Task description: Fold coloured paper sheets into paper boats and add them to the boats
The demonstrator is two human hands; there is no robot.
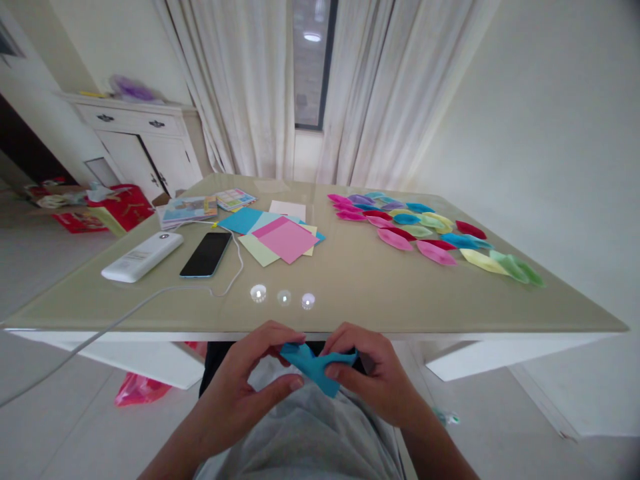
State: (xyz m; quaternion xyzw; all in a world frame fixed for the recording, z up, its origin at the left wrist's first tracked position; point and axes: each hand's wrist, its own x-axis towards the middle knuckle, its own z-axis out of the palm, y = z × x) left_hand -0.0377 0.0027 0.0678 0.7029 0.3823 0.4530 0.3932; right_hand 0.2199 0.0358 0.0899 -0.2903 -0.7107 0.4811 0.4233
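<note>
A blue piece of folded paper (pixel 311 365) is held between my two hands, in front of the table's near edge and above my lap. My left hand (pixel 263 373) has its fingers on the paper's left upper corner, with the thumb just below it. My right hand (pixel 365 363) pinches the right part, thumb in front and fingers behind. Beyond, on the table, lies a loose pile of square coloured sheets, a pink sheet (pixel 287 240) on top. Several folded paper leaf shapes (pixel 395 239) in pink, red, blue, yellow, green and purple are spread at the right.
On the table's left lie a phone (pixel 207 255), a white oblong device (pixel 143 257), a white cable (pixel 165 291) and booklets (pixel 187 210). The glossy tabletop (pixel 380 300) shows light reflections. A white cabinet (pixel 140 133) and red box (pixel 123 207) stand left; curtains hang behind.
</note>
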